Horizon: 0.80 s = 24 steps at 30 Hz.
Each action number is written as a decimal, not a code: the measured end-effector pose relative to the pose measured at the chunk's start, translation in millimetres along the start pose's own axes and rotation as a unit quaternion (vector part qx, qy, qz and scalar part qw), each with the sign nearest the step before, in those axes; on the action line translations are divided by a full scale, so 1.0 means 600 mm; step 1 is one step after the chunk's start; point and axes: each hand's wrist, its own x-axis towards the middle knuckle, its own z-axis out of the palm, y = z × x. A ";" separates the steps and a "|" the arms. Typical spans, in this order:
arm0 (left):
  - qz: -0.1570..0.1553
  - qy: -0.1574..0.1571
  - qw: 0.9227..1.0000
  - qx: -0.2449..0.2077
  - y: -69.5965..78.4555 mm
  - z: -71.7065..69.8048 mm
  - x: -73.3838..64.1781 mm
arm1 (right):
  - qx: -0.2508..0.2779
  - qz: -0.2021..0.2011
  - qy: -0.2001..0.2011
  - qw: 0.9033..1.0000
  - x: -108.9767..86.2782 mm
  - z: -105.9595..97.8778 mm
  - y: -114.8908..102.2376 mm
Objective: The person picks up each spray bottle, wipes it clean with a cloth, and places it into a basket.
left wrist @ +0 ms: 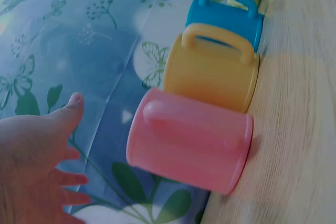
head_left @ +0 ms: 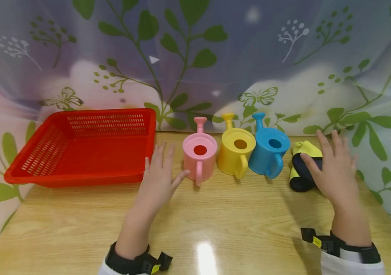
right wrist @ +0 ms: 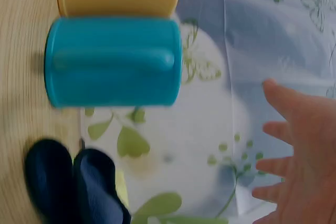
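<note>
Three toy watering cans stand in a row at the back of the table: pink (head_left: 200,156), yellow (head_left: 233,154) and blue (head_left: 267,152), spouts to the back and handles to the front. My left hand (head_left: 157,179), fingers spread, hovers between the red basket (head_left: 140,178) and the pink can, holding nothing. Above a yellow and dark-blue bundle (head_left: 302,168) that looks like folded gloves, my right hand (head_left: 338,173) is spread as well and partly hides it. In the right wrist view that hand (right wrist: 302,150) stands apart from the blue can (right wrist: 113,61).
The red slotted basket is at the back left, with nothing seen inside. Behind everything hangs a leaf-patterned curtain (head_left: 188,76), which also runs along both sides. The wooden tabletop (head_left: 236,221) stretches forward below the cans.
</note>
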 end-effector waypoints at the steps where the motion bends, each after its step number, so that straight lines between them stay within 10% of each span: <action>1: 0.002 -0.002 1.000 -0.017 0.004 0.001 -0.001 | 0.010 0.011 0.008 1.000 0.000 -0.004 0.007; 13: -0.056 -0.186 0.970 -0.144 0.022 0.019 0.016 | -0.008 0.066 -0.094 0.993 0.065 0.023 0.091; 24: -0.060 -0.234 0.959 -0.151 0.018 0.039 0.044 | -0.021 0.106 -0.186 0.977 0.105 0.069 0.131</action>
